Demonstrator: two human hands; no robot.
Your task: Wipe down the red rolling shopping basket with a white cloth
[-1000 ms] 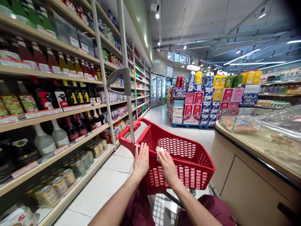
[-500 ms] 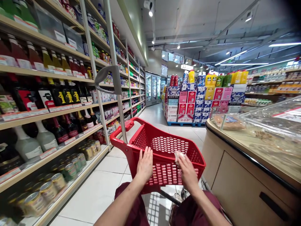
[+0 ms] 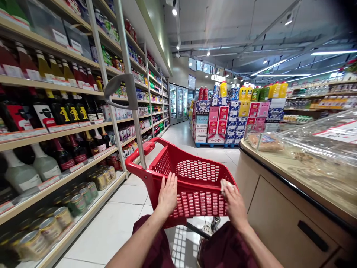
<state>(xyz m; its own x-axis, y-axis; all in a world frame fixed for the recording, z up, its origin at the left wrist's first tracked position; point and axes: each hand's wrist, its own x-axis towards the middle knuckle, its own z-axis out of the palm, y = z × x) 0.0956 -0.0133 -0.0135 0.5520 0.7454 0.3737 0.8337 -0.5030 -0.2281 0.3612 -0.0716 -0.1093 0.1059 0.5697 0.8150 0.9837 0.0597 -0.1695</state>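
Right in front of me stands a red plastic shopping basket cart [image 3: 195, 186] with perforated walls and a tall metal pole with a grey handle [image 3: 120, 91] at its left. Against the near side wall, by the rim, my left hand [image 3: 167, 195] lies flat with fingers stretched and nothing in it. Farther right, my right hand [image 3: 235, 204] is closed on a crumpled whitish cloth [image 3: 226, 185], pressed at the basket's top rim near the front corner. No goods show in the part of the basket I can see.
Shelves [image 3: 58, 130] of bottles and cans run along the left. On the right is a display counter [image 3: 290, 193] with clear covers and a black edge. Stacked drink cartons [image 3: 217, 123] stand on a blue pallet ahead, with glass-door fridges [image 3: 178, 102] beyond.
My right hand has slid the cloth rightward along the rim toward the front corner. My left hand stays flat on the basket's side. The view has shifted slightly.
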